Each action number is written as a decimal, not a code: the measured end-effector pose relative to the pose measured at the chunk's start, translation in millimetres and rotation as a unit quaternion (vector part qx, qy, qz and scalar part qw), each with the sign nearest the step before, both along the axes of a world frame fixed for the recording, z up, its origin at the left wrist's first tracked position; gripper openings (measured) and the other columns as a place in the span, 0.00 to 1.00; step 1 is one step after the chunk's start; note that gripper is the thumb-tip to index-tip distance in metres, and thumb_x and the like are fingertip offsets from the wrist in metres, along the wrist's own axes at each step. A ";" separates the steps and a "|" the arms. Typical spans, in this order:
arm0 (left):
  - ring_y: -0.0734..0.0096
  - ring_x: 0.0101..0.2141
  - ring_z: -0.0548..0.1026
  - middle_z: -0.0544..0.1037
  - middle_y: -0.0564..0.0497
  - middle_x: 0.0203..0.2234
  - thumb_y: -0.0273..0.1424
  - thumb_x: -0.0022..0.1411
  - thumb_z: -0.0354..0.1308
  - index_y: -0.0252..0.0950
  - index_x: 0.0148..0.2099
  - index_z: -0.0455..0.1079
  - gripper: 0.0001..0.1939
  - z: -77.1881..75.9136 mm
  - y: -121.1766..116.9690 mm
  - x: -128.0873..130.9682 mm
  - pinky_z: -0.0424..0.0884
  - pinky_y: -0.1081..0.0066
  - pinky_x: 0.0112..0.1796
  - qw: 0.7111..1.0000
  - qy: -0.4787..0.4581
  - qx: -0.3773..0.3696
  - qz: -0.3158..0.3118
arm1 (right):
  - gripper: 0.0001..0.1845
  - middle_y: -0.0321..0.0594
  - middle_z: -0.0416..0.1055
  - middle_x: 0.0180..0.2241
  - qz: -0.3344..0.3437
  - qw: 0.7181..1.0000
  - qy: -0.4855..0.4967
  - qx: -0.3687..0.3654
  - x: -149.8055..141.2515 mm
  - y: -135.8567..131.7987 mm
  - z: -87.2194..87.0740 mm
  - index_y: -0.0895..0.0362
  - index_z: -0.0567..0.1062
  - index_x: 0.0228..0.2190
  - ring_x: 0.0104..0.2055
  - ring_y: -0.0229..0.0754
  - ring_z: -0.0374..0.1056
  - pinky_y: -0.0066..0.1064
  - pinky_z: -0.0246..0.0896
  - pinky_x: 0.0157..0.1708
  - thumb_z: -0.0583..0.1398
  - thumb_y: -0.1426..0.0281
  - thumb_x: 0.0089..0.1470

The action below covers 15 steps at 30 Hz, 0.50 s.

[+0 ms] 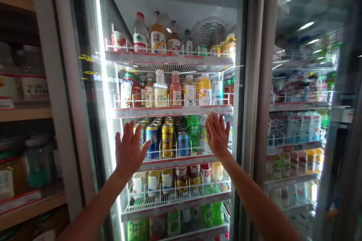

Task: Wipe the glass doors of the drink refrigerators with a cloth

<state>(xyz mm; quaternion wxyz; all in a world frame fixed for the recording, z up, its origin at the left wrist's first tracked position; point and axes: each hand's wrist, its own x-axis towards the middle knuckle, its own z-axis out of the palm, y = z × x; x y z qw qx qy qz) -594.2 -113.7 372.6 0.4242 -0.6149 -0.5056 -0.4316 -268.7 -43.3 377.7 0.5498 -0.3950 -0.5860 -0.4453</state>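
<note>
My left hand [129, 150] and my right hand [217, 134] are both raised with fingers stretched flat, palms toward the glass door [93, 94] of a lit drinks fridge. Neither hand holds anything. They seem pressed against the glass, level with the shelf of cans [167, 140]. Behind the glass, bottles [175, 90] fill the shelves above and more cans and bottles [181, 180] fill those below.
A second fridge door [299, 120] with drinks stands to the right, past a metal frame post [256, 83]. Wooden shelves [25, 113] with jars and boxes are on the left. A fan grille [208, 32] sits at the fridge's top back.
</note>
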 end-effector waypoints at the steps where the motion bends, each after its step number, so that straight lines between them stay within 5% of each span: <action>1: 0.57 0.63 0.44 0.46 0.41 0.63 0.39 0.63 0.45 0.36 0.65 0.41 0.32 2.8 0.7 -1.6 0.41 0.51 0.59 1.000 0.001 -0.006 0.002 | 0.28 0.42 0.51 0.62 -0.005 0.999 0.030 0.012 7.2 2.1 3.0 0.49 0.54 0.59 0.65 0.49 0.41 0.53 0.38 0.60 0.50 0.69 0.58; 5: 0.58 0.63 0.44 0.46 0.42 0.63 0.40 0.64 0.43 0.37 0.65 0.42 0.31 4.6 1.6 -7.9 0.43 0.53 0.59 0.999 0.019 -0.027 0.008 | 0.27 0.45 0.44 0.64 0.018 0.985 0.156 0.066 4.4 -0.3 -1.5 0.53 0.54 0.59 0.65 0.51 0.39 0.54 0.46 0.57 0.47 0.72 0.58; 10: 0.57 0.63 0.43 0.46 0.42 0.63 0.40 0.63 0.43 0.35 0.65 0.44 0.31 2.3 0.6 -10.6 0.43 0.52 0.59 0.999 0.018 -0.029 0.008 | 0.28 0.33 0.49 0.63 0.064 0.990 -0.127 -0.016 -30.3 -12.5 -21.2 0.44 0.57 0.57 0.65 0.44 0.40 0.46 0.43 0.61 0.51 0.74 0.56; 12: 0.57 0.63 0.44 0.46 0.42 0.63 0.40 0.63 0.43 0.35 0.65 0.45 0.30 2.0 0.8 -11.4 0.43 0.53 0.59 0.999 0.019 -0.028 0.004 | 0.26 0.36 0.49 0.62 0.035 0.997 -0.071 -0.004 -17.1 -8.2 -10.6 0.46 0.59 0.56 0.65 0.45 0.42 0.49 0.42 0.60 0.51 0.73 0.57; 15: 0.58 0.63 0.45 0.49 0.41 0.63 0.39 0.63 0.43 0.35 0.64 0.47 0.29 2.2 1.2 -11.9 0.43 0.53 0.59 0.999 0.027 -0.018 -0.006 | 0.26 0.44 0.44 0.64 0.012 0.988 0.140 0.064 4.8 0.8 20.2 0.52 0.57 0.58 0.65 0.51 0.40 0.55 0.45 0.58 0.48 0.73 0.57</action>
